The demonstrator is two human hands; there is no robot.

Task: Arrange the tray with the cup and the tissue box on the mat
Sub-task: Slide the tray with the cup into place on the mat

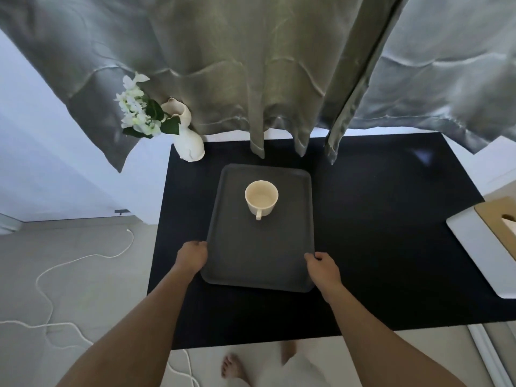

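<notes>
— Grey curtains (pixel 251 65) across the whole top of the frame, hems hanging down to the far edge of a black mat (pixel 377 219) spread over a white table (pixel 497 160). Pale floor at lower left, with a white cord (pixel 50 300) looping across it.

— And on the mat?

— Dark grey tray (pixel 259 247), centre of the frame, lying flat. Rectangular with rounded corners; long axis running from bottom of frame toward top, turned a little so the near end sits slightly left of the far end.

— Anything on it?

— One cream cup (pixel 261 197), upright, in the tray's upper half, mouth open to the camera. Handle pointing straight down the frame, along the tray's long axis.

— Hands?

— Left hand (pixel 192 256) closed on the tray's left long edge, near the lower corner, fingers curled around the rim. Right hand (pixel 324 268) closed on the right long edge at about the same level, thumb on top of the rim. Both forearms reaching in from the bottom of the frame. Cannot tell whether the tray is lifted or resting.

— Tissue box?

— Far right edge of the frame, mid-height, well apart from the tray: tissue box (pixel 480 247), white with a brown top panel, cut off by the frame. Partly over the mat's right edge.

— Elsewhere?

— White vase (pixel 187 138) at the mat's upper left corner, with white flowers (pixel 136 110) and green leaves leaning out toward the left. Bare foot (pixel 234 370) at bottom centre, below the mat's near edge.
</notes>
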